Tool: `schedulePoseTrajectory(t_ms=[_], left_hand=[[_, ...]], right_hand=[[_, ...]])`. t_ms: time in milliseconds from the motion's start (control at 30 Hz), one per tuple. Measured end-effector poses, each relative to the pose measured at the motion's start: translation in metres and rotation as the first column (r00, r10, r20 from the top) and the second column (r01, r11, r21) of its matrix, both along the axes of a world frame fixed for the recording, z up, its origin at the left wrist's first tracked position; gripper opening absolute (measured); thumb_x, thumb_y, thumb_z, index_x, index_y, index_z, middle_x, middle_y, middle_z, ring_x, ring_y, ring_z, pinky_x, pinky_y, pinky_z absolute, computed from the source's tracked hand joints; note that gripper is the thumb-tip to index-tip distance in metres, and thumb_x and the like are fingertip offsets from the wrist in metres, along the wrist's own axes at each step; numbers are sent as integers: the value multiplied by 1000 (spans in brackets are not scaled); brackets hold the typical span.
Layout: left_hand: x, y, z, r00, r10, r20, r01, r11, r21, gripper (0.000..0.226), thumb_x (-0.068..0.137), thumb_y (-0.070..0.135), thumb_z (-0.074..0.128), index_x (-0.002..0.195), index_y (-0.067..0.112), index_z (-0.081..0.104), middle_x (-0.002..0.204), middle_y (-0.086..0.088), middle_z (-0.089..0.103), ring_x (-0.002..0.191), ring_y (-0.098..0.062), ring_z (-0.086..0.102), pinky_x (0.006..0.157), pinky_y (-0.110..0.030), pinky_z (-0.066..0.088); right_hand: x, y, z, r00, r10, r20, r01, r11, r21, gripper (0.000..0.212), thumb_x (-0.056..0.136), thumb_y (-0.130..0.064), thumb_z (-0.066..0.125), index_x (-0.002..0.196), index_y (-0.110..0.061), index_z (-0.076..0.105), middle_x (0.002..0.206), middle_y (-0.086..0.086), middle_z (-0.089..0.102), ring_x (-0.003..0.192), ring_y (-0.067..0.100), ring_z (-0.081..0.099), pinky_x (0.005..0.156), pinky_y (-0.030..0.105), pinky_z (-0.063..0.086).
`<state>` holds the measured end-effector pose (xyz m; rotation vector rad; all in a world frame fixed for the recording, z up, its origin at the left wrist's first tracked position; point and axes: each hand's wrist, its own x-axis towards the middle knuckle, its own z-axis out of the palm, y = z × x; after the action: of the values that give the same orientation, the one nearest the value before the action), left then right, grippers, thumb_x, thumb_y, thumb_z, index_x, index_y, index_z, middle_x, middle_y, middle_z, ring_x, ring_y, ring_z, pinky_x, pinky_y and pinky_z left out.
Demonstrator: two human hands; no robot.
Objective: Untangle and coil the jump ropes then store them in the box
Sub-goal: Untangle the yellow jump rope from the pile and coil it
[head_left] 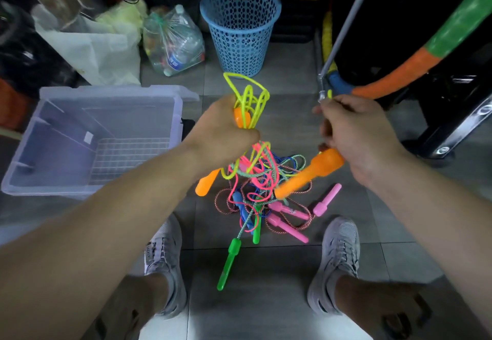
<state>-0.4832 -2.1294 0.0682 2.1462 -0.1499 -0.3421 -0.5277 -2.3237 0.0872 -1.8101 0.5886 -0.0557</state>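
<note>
Yellow rope [249,98]: folded loops stand up out of the left fist at the centre of the frame; strands trail down into the heap below.
Left hand [223,133]: clamped around the yellow loops and an orange handle [205,185], whose end pokes out under the fist.
Right hand [356,137]: right of centre, fingers curled around the top of a second orange handle [306,176] that slants down-left.
Tangle [262,196]: pink, blue, green and braided ropes with pink and green handles, heaped on the floor tiles [290,118] between two grey shoes [165,254].
Box [111,91]: clear plastic, open-topped, on the floor at the left of the frame.
Basket [241,28]: blue mesh, upper centre.
</note>
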Motion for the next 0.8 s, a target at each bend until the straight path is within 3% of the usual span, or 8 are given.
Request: schedulePoseTrajectory(t_ms=[100, 167, 233, 300, 433, 533, 633, 800], left_hand=[[-1, 0, 5, 1000, -20, 22, 20, 1000, -22, 21, 79, 8, 69, 78, 15, 49, 62, 3, 49, 49, -10, 45, 47, -23, 42], [-1, 0, 7, 999, 29, 19, -28, 995, -94, 31, 79, 5, 70, 70, 19, 44, 57, 6, 42, 46, -9, 39, 43, -18, 36], [-1, 1, 11, 996, 88, 23, -83, 982, -172, 34, 79, 2, 70, 67, 17, 42, 55, 7, 39, 47, -8, 36, 44, -17, 34], [-1, 0, 18, 989, 147, 28, -135, 956, -260, 27, 77, -1, 71, 71, 5, 46, 58, 0, 42, 51, -10, 40, 49, -19, 38], [0, 1, 30, 974, 208, 91, -158, 909, -385, 27, 71, 1, 72, 84, -9, 50, 69, -16, 49, 61, -21, 49, 56, -34, 45], [2, 4, 36, 977, 198, 86, -129, 855, -503, 18, 66, 0, 67, 68, 16, 60, 67, -28, 56, 66, -42, 61, 59, -47, 52], [2, 4, 36, 986, 158, -55, -157, 763, -627, 30, 66, -4, 58, 52, 22, 59, 56, -15, 55, 57, -35, 60, 59, -47, 56], [-2, -5, 35, 927, 31, -373, -332, 528, -782, 17, 82, -9, 51, 68, 1, 50, 60, -13, 50, 56, -22, 58, 68, -50, 60]], right_hand=[[0, 2, -13, 990, 97, -98, -109, 987, -119, 26, 98, -28, 55, 76, -19, 66, 53, -6, 62, 46, 14, 48, 55, 38, 48], [0, 1, -21, 969, 163, -186, -206, 948, -243, 14, 95, -30, 55, 98, -23, 67, 74, -1, 74, 56, 19, 54, 64, 44, 53], [-2, -1, -24, 928, 240, -285, -334, 873, -354, 39, 94, -28, 57, 133, -27, 50, 94, 6, 76, 59, 17, 58, 62, 33, 53], [-7, -2, -25, 862, 356, -361, -480, 802, -355, 51, 95, -19, 59, 142, -23, 41, 83, 5, 75, 41, 1, 54, 50, 22, 45], [-11, -2, -22, 790, 399, -465, -565, 769, -300, 17, 95, -16, 58, 112, -20, 57, 57, 0, 68, 34, 2, 54, 50, 22, 47], [-8, 2, -15, 711, 413, -569, -682, 603, -414, 22, 92, -21, 58, 78, -9, 70, 64, 6, 71, 60, 21, 66, 57, 26, 48], [-9, 3, -19, 775, 440, -453, -630, 589, -506, 21, 83, -36, 74, 75, -19, 64, 76, 0, 67, 76, 21, 64, 63, 29, 46], [-14, 14, -31, 736, 640, -221, -677, 680, -283, 62, 75, -51, 79, 131, -47, 52, 113, -19, 66, 72, -16, 60, 74, 22, 50]])
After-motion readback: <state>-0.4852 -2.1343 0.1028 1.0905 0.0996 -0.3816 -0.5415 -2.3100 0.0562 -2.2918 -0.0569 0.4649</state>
